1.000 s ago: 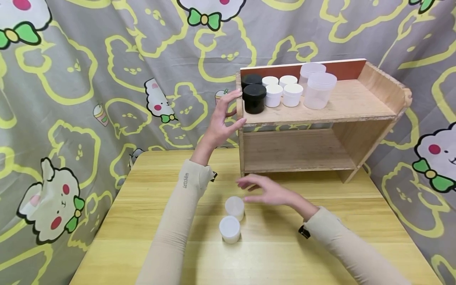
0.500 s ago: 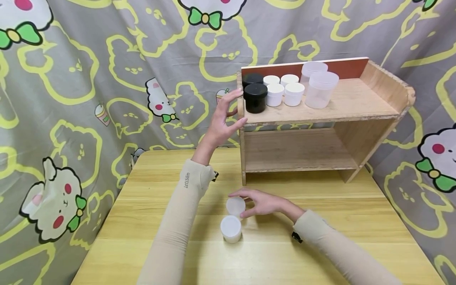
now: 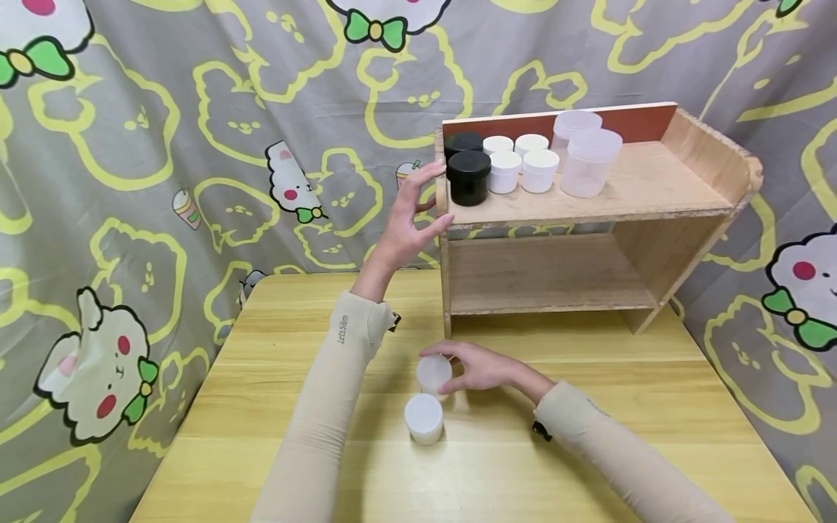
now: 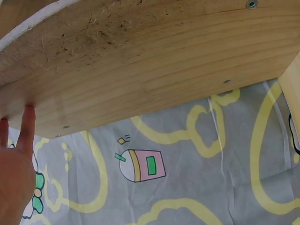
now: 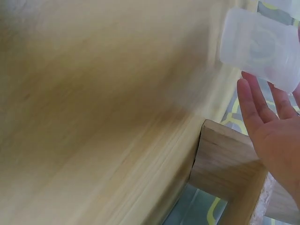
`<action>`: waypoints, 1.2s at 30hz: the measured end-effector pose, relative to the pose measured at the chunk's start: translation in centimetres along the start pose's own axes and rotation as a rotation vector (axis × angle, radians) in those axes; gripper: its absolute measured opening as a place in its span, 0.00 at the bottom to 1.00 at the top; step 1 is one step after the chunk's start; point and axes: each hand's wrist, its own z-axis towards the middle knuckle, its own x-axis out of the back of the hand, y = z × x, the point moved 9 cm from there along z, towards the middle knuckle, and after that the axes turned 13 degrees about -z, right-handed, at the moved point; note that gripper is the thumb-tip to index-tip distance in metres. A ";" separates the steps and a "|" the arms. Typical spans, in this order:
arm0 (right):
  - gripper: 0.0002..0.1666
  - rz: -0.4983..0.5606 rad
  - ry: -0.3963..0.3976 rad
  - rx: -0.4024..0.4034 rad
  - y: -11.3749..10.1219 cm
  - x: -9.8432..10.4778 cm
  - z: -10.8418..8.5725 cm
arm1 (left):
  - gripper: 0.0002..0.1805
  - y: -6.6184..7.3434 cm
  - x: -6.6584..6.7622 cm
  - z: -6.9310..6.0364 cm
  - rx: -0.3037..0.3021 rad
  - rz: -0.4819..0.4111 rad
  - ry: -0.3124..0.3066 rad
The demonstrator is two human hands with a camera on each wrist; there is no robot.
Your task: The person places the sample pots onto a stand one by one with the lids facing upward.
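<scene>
Two translucent frosted jars with white lids stand before me in the head view. My right hand (image 3: 480,365) holds the farther jar (image 3: 434,373), its thumb on the near side and fingers on the far side. The nearer jar (image 3: 424,419) stands just in front of it, untouched. In the right wrist view, the fingers (image 5: 251,101) lie along the held jar (image 5: 258,47); the thumb is mostly out of frame. My left hand (image 3: 405,221) rests against the left side of the wooden shelf (image 3: 556,280). Two extended fingers (image 4: 28,124) touch the side panel in the left wrist view.
On the shelf's top board stand black jars (image 3: 468,178), several small white jars (image 3: 539,171) and two tall translucent jars (image 3: 591,163). The lower board shows bare wood. A patterned curtain (image 3: 314,87) hangs behind the wooden table (image 3: 275,349).
My right hand has moved left and toward me from beside the farther jar, and its fingers have closed round it. The left hand stays on the shelf's side.
</scene>
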 end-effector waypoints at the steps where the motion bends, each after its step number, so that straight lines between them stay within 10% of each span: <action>1: 0.41 -0.001 0.007 0.003 -0.1 0.2 0.0 | 0.36 0.0 0.0 0.0 -0.003 0.000 0.001; 36: 0.38 -0.071 0.420 -0.016 -3.2 14.8 -6.3 | 0.35 0.0 0.0 -0.1 -0.003 0.013 0.001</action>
